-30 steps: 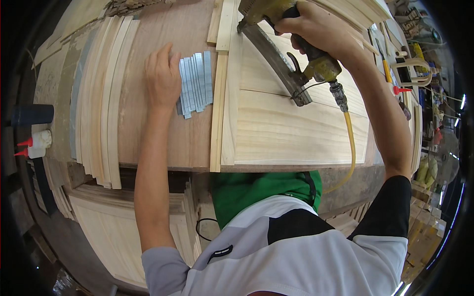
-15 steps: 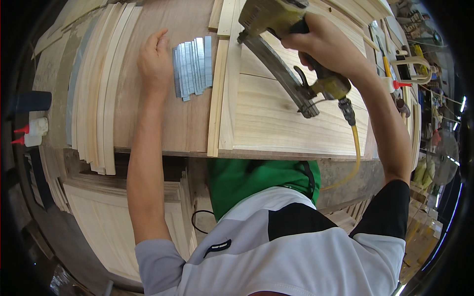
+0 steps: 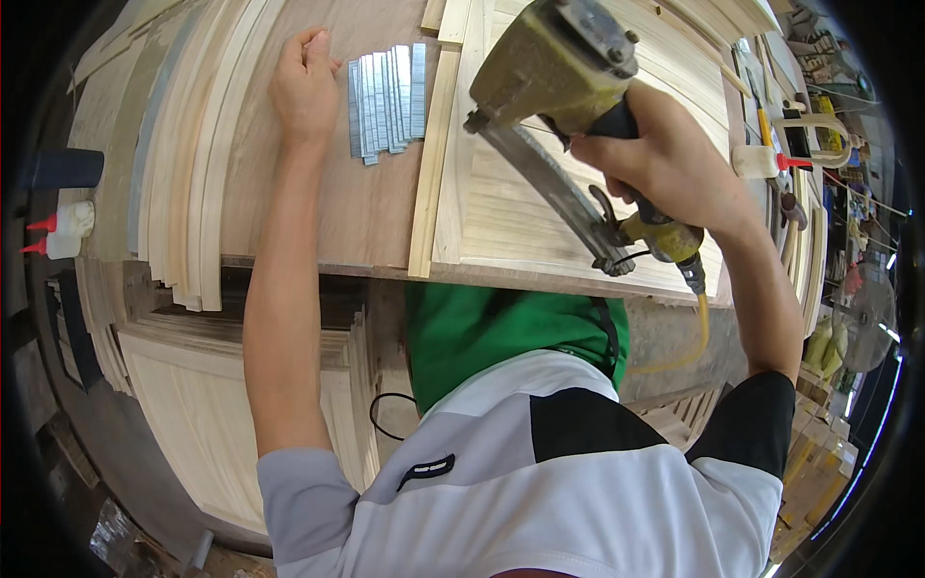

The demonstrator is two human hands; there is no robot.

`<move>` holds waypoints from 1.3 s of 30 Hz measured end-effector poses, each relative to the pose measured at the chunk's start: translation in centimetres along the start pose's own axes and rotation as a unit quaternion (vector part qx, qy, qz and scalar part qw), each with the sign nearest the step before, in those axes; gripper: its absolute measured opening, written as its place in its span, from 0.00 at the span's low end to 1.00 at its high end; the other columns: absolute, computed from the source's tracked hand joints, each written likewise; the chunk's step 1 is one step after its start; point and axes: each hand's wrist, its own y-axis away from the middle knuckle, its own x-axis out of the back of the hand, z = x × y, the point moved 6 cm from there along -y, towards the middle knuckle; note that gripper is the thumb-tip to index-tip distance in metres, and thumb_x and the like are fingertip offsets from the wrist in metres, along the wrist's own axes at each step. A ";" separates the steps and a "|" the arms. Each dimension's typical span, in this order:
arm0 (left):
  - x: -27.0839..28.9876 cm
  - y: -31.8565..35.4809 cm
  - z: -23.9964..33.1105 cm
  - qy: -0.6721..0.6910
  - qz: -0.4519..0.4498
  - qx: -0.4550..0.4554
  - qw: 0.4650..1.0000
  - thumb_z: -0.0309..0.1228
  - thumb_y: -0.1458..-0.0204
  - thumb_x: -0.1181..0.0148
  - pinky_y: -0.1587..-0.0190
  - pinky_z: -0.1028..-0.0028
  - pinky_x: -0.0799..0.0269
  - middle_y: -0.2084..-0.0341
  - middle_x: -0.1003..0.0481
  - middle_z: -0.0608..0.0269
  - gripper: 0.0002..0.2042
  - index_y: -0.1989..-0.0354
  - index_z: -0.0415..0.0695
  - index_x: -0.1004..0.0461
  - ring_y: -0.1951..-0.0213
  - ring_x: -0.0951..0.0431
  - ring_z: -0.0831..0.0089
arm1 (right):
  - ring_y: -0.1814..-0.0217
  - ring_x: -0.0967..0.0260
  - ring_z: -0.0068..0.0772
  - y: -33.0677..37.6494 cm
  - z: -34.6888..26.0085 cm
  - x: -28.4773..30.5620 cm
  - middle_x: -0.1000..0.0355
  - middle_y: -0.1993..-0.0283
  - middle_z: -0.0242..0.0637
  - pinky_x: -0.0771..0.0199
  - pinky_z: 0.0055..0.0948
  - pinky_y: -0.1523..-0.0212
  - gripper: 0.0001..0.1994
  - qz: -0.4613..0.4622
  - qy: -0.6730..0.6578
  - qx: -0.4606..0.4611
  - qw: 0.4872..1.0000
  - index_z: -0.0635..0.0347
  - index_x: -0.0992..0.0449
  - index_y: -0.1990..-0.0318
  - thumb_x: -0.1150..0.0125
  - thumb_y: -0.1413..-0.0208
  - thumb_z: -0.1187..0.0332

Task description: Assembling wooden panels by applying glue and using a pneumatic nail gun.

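Note:
My right hand (image 3: 670, 159) is wrapped round the grip of a yellow-green pneumatic nail gun (image 3: 544, 77) with a long, slanting metal magazine. A yellow air hose (image 3: 704, 332) runs from its grip end. The gun is above a pale wooden panel (image 3: 525, 231); whether its nose touches the wood I cannot tell. My left hand (image 3: 305, 91) has its fingers curled in beside a row of silvery fastener strips (image 3: 387, 104) lying on the bench (image 3: 376, 212). What those fingers hold, if anything, is hidden.
Long pale wood strips (image 3: 207, 173) are stacked left of my forearm. White glue bottles with red tips stand on both sides, one left (image 3: 69, 231) and one right (image 3: 756, 162). A clamp (image 3: 819, 135) lies at far right. More panels (image 3: 241, 405) lean below the bench.
My right hand has brought the nail gun nearer to me and slightly right. The whole view has shifted, so the bench edge sits higher. My left hand stays beside the fastener strips.

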 end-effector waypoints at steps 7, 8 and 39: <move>0.5 -0.1 0.3 -0.017 0.044 -0.070 0.996 0.32 0.40 0.50 0.59 0.72 0.28 0.68 0.21 0.57 0.12 0.54 0.40 0.25 0.65 0.21 0.68 | 0.70 0.25 0.49 1.9 -0.7 -1.1 0.27 0.73 0.55 0.27 0.39 0.65 0.16 0.002 0.076 -0.016 0.997 0.75 0.31 0.61 0.40 0.52 0.68; 0.6 -0.2 0.2 -0.021 0.044 -0.070 0.996 0.32 0.40 0.50 0.59 0.72 0.28 0.68 0.21 0.57 0.12 0.54 0.40 0.25 0.65 0.21 0.68 | 0.70 0.25 0.49 2.3 -0.6 -1.3 0.27 0.73 0.55 0.27 0.39 0.65 0.16 0.000 0.073 -0.014 0.997 0.75 0.31 0.61 0.40 0.52 0.68; 5.4 0.6 0.4 -0.019 -0.003 0.056 0.998 0.30 0.39 0.51 0.61 0.75 0.29 0.76 0.29 0.67 0.13 0.51 0.36 0.28 0.68 0.26 0.78 | 0.82 0.35 0.22 26.4 28.8 16.2 0.33 0.79 0.32 0.35 0.25 0.81 0.14 0.367 -0.055 -0.348 0.861 0.66 0.28 0.67 0.38 0.49 0.62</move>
